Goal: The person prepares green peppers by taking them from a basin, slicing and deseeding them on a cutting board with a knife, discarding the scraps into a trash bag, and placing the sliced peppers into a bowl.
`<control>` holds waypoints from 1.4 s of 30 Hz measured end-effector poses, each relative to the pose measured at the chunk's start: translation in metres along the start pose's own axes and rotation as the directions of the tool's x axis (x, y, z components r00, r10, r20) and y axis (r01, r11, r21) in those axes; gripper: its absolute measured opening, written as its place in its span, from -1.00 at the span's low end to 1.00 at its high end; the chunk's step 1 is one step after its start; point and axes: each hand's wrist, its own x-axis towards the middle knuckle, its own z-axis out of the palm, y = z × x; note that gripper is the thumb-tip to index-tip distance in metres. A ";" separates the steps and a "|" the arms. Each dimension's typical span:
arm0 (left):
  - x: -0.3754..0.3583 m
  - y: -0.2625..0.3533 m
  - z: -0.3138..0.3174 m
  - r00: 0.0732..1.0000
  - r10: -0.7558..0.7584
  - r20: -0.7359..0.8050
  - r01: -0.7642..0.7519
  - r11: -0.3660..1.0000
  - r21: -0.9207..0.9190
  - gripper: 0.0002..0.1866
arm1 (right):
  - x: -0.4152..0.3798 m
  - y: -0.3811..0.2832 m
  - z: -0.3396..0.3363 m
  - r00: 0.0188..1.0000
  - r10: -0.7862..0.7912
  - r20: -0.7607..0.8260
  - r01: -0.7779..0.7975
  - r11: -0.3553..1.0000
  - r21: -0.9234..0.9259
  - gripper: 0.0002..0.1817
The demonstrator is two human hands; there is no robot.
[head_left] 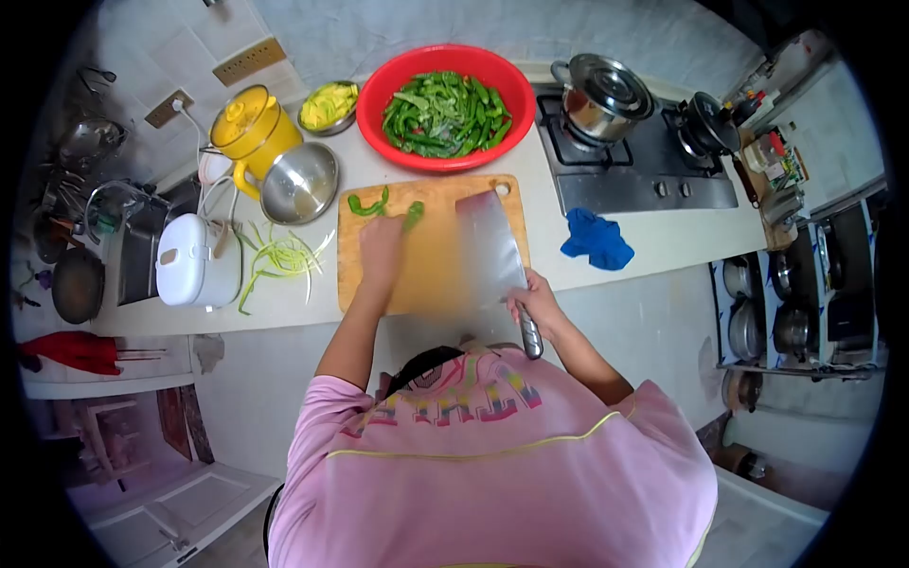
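My right hand [538, 301] is wrapped round the handle of a cleaver [492, 241]. Its wide blade lies over the right side of a wooden cutting board [437, 194]. On the board's left half, my left hand [381, 251] is closed, fingers curled down. A green pepper [414, 215] pokes out at its fingertips; a blur partly hides the area beside it. Just beyond that hand lie curved green pepper pieces [367, 203]. Behind the board stands a red basin [367, 128] heaped with green peppers [445, 114].
Left of the board are a steel bowl [301, 185], a yellow pot [254, 128], a bowl of yellow-green slices [329, 106], pale green strips [279, 257] and a white container [197, 260]. To the right, a blue cloth [597, 239] lies before a gas stove [644, 189] bearing a steel pot [606, 99].
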 end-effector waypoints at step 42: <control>-0.043 0.006 0.025 0.900 0.406 -0.159 -0.436 0.851 -0.293 -0.65 | 0.014 0.023 0.013 0.994 -0.038 -0.104 0.030 0.996 -0.080 -0.84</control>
